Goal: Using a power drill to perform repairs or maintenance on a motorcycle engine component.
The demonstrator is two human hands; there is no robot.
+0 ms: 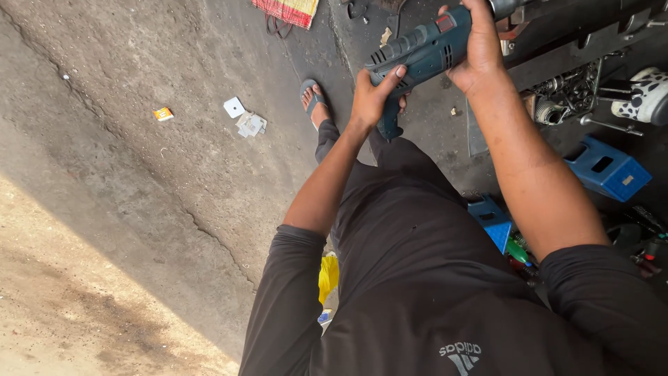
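Two-handed hold: left hand (pixel 372 97) wraps the electric drill (pixel 421 52) rear handle; right hand (pixel 480 52) clamps its front, steadying it.

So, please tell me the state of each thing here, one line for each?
power drill: lifted, held in both hands
left hand: closed around the drill's rear end
right hand: closed over the drill's front part
blue plastic stool: lying on the ground, not touched
white paper scraps: scattered on the concrete
sandal: worn on the foot
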